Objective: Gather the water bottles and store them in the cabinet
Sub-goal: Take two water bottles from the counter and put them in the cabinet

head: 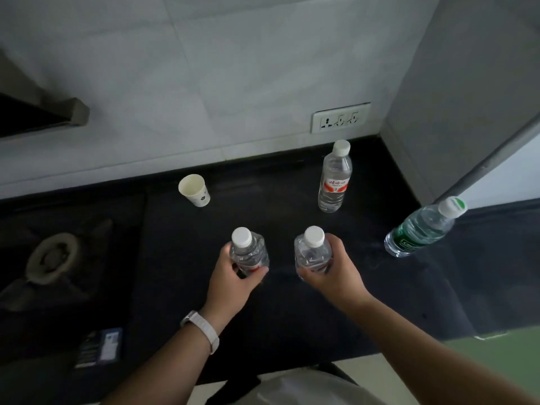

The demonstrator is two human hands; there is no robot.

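On the black counter [292, 302] my left hand [233, 279] grips a clear water bottle with a white cap [248, 249]. Beside it, my right hand [333, 273] wraps a second clear bottle with a white cap [312, 249]. Both bottles are upright near the counter's middle. A red-labelled bottle [334, 178] stands further back near the wall. At the right, a green-labelled bottle [420, 229] stands on its own. A grey cabinet panel [467, 97] rises at the right.
A white paper cup [195, 190] stands at the back, left of the red-labelled bottle. A gas hob burner [54, 258] lies at the left, with a dark booklet [99, 347] near the front edge. A wall socket [340, 118] sits above the counter.
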